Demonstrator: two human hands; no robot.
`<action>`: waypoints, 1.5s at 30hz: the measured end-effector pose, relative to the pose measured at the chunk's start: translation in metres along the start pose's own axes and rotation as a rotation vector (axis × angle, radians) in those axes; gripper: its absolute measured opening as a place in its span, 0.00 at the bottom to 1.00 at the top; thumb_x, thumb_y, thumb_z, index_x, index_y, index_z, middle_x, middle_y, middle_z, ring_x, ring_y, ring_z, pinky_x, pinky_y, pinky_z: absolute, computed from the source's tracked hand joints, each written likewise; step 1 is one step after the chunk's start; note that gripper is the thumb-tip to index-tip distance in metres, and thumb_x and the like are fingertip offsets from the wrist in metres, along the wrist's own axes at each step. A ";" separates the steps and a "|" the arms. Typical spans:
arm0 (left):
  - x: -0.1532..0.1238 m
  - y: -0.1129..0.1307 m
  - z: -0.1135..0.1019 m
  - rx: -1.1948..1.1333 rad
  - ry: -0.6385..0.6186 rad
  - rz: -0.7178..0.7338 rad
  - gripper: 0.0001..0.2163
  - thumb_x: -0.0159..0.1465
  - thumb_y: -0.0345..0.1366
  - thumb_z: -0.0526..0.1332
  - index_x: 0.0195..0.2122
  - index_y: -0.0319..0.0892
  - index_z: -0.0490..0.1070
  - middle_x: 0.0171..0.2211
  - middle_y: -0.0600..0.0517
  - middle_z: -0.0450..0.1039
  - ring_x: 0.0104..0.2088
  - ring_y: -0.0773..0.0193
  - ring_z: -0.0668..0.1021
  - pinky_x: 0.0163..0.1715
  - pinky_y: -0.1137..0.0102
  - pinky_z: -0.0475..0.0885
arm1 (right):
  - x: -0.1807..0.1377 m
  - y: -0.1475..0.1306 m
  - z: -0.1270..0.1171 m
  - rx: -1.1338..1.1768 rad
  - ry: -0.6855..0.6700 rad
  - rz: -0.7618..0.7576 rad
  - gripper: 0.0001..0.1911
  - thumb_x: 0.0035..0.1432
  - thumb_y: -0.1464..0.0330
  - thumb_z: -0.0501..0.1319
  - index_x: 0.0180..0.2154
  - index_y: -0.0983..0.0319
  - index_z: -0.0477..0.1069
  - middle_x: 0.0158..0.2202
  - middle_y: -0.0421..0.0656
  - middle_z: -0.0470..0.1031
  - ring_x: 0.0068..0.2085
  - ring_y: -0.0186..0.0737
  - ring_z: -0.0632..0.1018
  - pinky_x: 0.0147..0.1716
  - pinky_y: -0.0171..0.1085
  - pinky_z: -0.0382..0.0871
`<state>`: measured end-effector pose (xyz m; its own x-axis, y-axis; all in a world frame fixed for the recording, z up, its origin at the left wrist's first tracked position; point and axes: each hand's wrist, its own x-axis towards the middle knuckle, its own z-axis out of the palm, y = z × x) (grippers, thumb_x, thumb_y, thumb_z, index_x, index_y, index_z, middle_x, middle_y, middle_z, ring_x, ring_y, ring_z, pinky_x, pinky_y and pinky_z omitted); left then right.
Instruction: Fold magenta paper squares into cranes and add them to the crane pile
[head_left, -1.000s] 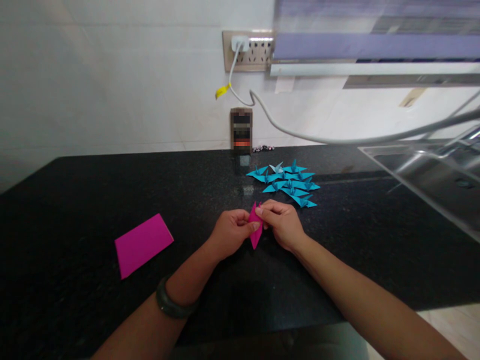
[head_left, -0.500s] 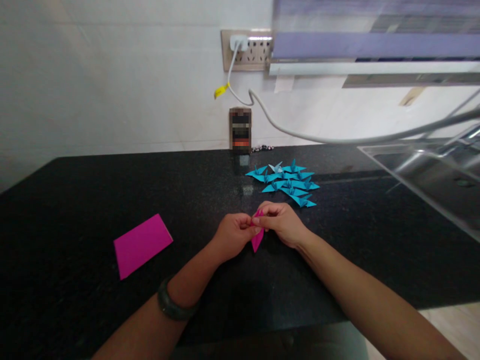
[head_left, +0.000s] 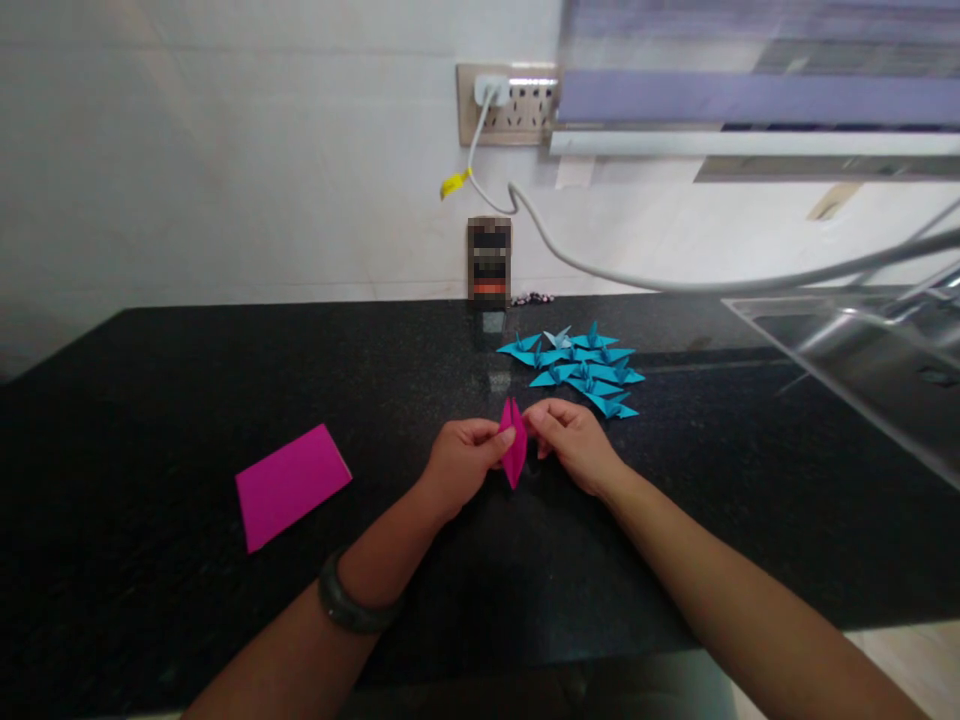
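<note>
Both hands pinch a small folded magenta paper piece [head_left: 514,452], a narrow diamond standing upright just above the black countertop [head_left: 187,400]. My left hand [head_left: 463,464] grips its left side with thumb and forefinger. My right hand [head_left: 574,445] grips its right side the same way. Beyond my hands lies a cluster of several blue paper cranes [head_left: 581,368]. A stack of flat magenta paper sheets [head_left: 292,485] rests on the counter to the left. A dark bracelet [head_left: 346,606] circles my left wrist.
A steel sink [head_left: 862,370] sits at the right end of the counter. A white cable [head_left: 600,262] runs from a wall socket [head_left: 508,102] across to the right. A small dark object [head_left: 489,260] stands against the white wall.
The magenta piece has been turned and now stands more upright between my fingers, showing a full narrow diamond. My hands have stayed in the same spot.
</note>
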<state>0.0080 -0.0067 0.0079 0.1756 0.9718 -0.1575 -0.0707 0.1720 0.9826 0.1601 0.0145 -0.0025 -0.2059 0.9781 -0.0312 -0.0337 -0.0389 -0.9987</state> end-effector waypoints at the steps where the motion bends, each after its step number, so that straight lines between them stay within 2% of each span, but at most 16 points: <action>1: 0.000 0.001 0.000 -0.043 0.033 0.001 0.11 0.49 0.41 0.64 0.22 0.37 0.74 0.19 0.54 0.72 0.21 0.68 0.72 0.26 0.72 0.68 | 0.001 0.001 -0.002 -0.040 -0.021 0.003 0.18 0.45 0.55 0.62 0.23 0.64 0.67 0.18 0.35 0.63 0.18 0.26 0.62 0.16 0.29 0.57; 5: 0.002 0.002 0.001 -0.143 0.064 -0.003 0.10 0.48 0.40 0.66 0.21 0.36 0.74 0.19 0.54 0.71 0.22 0.69 0.72 0.28 0.72 0.69 | -0.002 0.000 -0.002 -0.121 -0.152 0.010 0.17 0.45 0.57 0.63 0.21 0.64 0.65 0.17 0.34 0.62 0.18 0.26 0.62 0.16 0.28 0.56; 10: 0.003 -0.002 0.000 -0.200 -0.001 -0.055 0.11 0.49 0.41 0.65 0.23 0.36 0.74 0.20 0.52 0.72 0.22 0.69 0.72 0.29 0.70 0.70 | -0.006 -0.008 0.003 -0.133 -0.146 -0.030 0.18 0.48 0.55 0.60 0.21 0.63 0.64 0.16 0.34 0.60 0.17 0.26 0.61 0.17 0.29 0.55; 15: 0.002 -0.003 -0.001 -0.250 -0.011 -0.068 0.11 0.47 0.40 0.67 0.22 0.36 0.71 0.20 0.54 0.72 0.22 0.70 0.73 0.28 0.70 0.71 | -0.006 -0.008 0.001 -0.134 -0.214 -0.067 0.19 0.50 0.54 0.58 0.22 0.63 0.64 0.17 0.35 0.62 0.18 0.27 0.63 0.18 0.29 0.57; 22: 0.003 -0.001 -0.005 -0.223 -0.011 -0.150 0.10 0.48 0.39 0.66 0.24 0.36 0.72 0.20 0.53 0.72 0.21 0.70 0.73 0.24 0.73 0.69 | -0.002 -0.005 -0.007 -0.286 -0.147 -0.182 0.18 0.50 0.57 0.60 0.20 0.64 0.65 0.19 0.36 0.62 0.21 0.28 0.64 0.19 0.30 0.58; 26: 0.004 0.000 -0.007 -0.289 0.005 -0.159 0.10 0.49 0.38 0.66 0.22 0.36 0.72 0.19 0.53 0.71 0.20 0.70 0.72 0.24 0.73 0.68 | 0.000 -0.003 -0.011 -0.214 -0.155 -0.114 0.13 0.49 0.59 0.61 0.28 0.63 0.68 0.22 0.37 0.65 0.21 0.29 0.65 0.19 0.30 0.61; 30: 0.005 -0.001 -0.008 -0.331 -0.013 -0.175 0.09 0.49 0.38 0.65 0.23 0.36 0.72 0.19 0.53 0.71 0.20 0.70 0.73 0.25 0.72 0.68 | -0.002 -0.003 -0.010 -0.152 -0.217 -0.061 0.12 0.47 0.61 0.63 0.28 0.64 0.68 0.21 0.36 0.65 0.21 0.28 0.65 0.20 0.30 0.60; 33: 0.006 -0.002 -0.008 -0.353 -0.018 -0.186 0.09 0.49 0.38 0.65 0.24 0.36 0.72 0.20 0.53 0.72 0.21 0.69 0.73 0.25 0.72 0.69 | -0.003 -0.003 -0.008 -0.132 -0.221 -0.056 0.11 0.47 0.62 0.63 0.28 0.64 0.67 0.18 0.34 0.62 0.20 0.27 0.62 0.19 0.30 0.57; 38: 0.006 0.000 -0.008 -0.384 -0.019 -0.220 0.09 0.50 0.36 0.64 0.25 0.34 0.71 0.20 0.51 0.72 0.21 0.68 0.73 0.25 0.71 0.69 | -0.003 0.000 -0.007 -0.050 -0.203 -0.118 0.12 0.45 0.66 0.65 0.29 0.62 0.64 0.20 0.33 0.61 0.21 0.26 0.62 0.20 0.29 0.55; 42: 0.005 0.000 -0.008 -0.411 -0.109 -0.229 0.10 0.50 0.38 0.65 0.26 0.35 0.71 0.21 0.51 0.71 0.21 0.68 0.73 0.24 0.71 0.70 | -0.003 -0.002 -0.005 0.030 -0.188 -0.203 0.14 0.44 0.71 0.66 0.33 0.61 0.63 0.25 0.35 0.64 0.24 0.27 0.65 0.23 0.30 0.59; 45: 0.004 -0.002 -0.007 -0.430 -0.164 -0.215 0.11 0.51 0.40 0.65 0.25 0.36 0.70 0.21 0.53 0.70 0.21 0.69 0.72 0.23 0.73 0.69 | -0.006 -0.005 -0.003 0.075 -0.209 -0.211 0.13 0.45 0.72 0.65 0.33 0.61 0.63 0.25 0.35 0.65 0.25 0.28 0.66 0.24 0.30 0.60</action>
<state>0.0018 -0.0022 0.0049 0.3801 0.8748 -0.3006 -0.4075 0.4501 0.7946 0.1643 0.0098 0.0031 -0.3833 0.9032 0.1932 -0.1673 0.1378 -0.9762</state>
